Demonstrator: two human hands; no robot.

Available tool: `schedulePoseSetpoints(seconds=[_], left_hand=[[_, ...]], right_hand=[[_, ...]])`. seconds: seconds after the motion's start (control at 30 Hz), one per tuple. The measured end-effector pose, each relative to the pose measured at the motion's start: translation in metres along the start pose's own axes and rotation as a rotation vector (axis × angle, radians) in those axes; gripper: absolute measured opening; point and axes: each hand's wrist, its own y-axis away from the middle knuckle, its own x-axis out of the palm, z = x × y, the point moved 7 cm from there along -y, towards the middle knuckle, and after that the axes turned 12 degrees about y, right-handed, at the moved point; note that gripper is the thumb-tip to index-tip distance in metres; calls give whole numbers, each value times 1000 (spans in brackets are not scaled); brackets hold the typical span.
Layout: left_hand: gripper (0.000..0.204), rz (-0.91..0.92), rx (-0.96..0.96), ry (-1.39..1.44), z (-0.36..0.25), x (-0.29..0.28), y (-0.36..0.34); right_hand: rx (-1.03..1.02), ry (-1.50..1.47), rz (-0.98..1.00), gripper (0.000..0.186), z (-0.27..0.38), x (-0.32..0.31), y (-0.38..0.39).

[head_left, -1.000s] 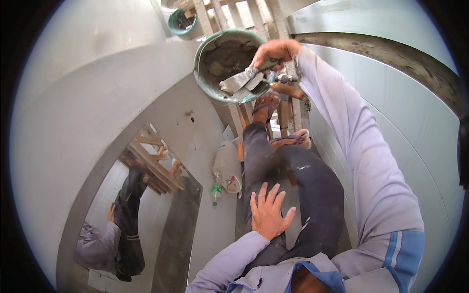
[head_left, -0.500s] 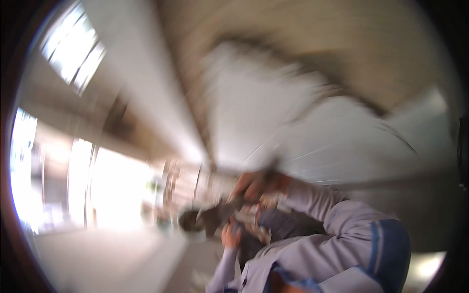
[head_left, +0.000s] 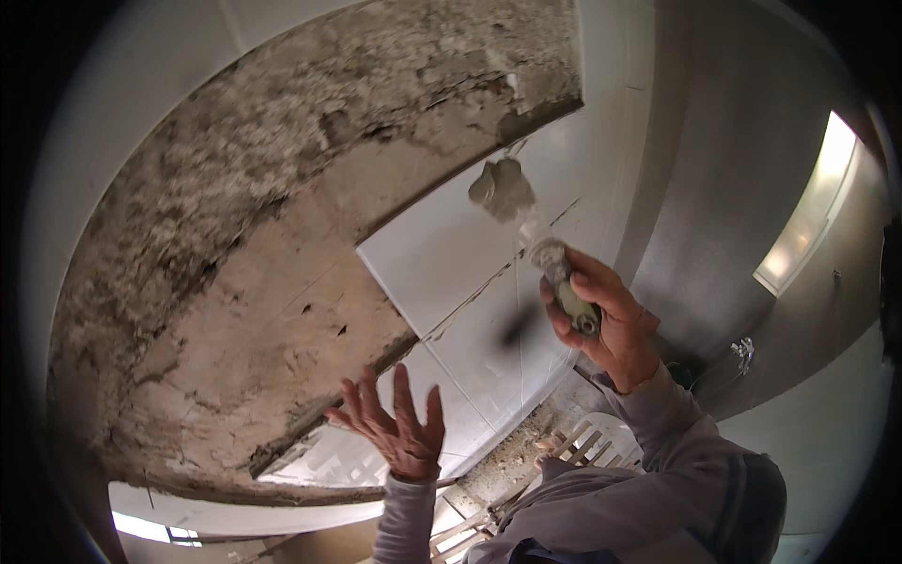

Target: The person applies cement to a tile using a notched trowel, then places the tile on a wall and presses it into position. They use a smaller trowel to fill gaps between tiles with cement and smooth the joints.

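My right hand (head_left: pixel 616 327) grips the handle of a putty knife (head_left: pixel 570 289), raised with a lump of grey mortar (head_left: pixel 501 190) on its blade, in front of the white wall tiles (head_left: pixel 418 263). My left hand (head_left: pixel 399 428) is open with fingers spread, holding nothing, near the lower edge of a bare, stained patch (head_left: pixel 244 320) of wall between the tiles. Whether its fingertips touch the wall I cannot tell. Above that patch runs a band of rough, crumbly plaster (head_left: pixel 216 141) with a jagged border.
A lit narrow window (head_left: pixel 806 207) is in the grey wall at the right, with a metal fitting (head_left: pixel 741 354) lower down. Wooden slats (head_left: pixel 592 442) show below me, beside my arm. More tiles (head_left: pixel 141 47) border the bare wall at the upper left.
My view has swung from my legs and the bucket up to the wall. The knife has come away from the bucket, raised with mortar. My left hand has left my leg and risen.
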Motion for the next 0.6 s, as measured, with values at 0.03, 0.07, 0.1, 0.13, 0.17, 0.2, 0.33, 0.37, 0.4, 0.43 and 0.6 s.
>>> schedulePoseSetpoints(seconds=[0.03,0.07,0.1,0.13,0.17,0.2,0.33,0.37,0.4,0.43,0.6], left_hand=[[63,-79,69,-87,-2,-4,-33],[64,-184,100,-150,-2,-8,-60],[65,-239,83,-179,-3,-10,-87],[61,-157,70,-201,0,-7,-106],[58,-76,52,-230,3,-6,-120],[54,5,33,-258,9,-1,-129],[54,-8,38,-297,11,0,-136],[56,-40,43,-315,10,0,-137],[59,-72,47,-334,10,2,-140],[62,-104,52,-352,10,4,-141],[64,-118,-4,-265,14,16,-137]], right_hand=[[-65,7,-30,60,11,-6,-7],[-115,18,-51,60,19,-12,-14],[-166,27,-77,60,25,-16,-18],[-178,3,-89,60,26,-19,-22],[-187,-22,-93,60,26,-20,-26],[-195,-46,-97,60,27,-21,-30],[-217,-30,-149,54,23,-20,-41],[-253,18,-176,52,23,-20,-44],[-290,65,-202,50,22,-21,-46],[-348,155,-226,48,21,-23,-47],[-717,878,-414,43,17,-32,-58]])
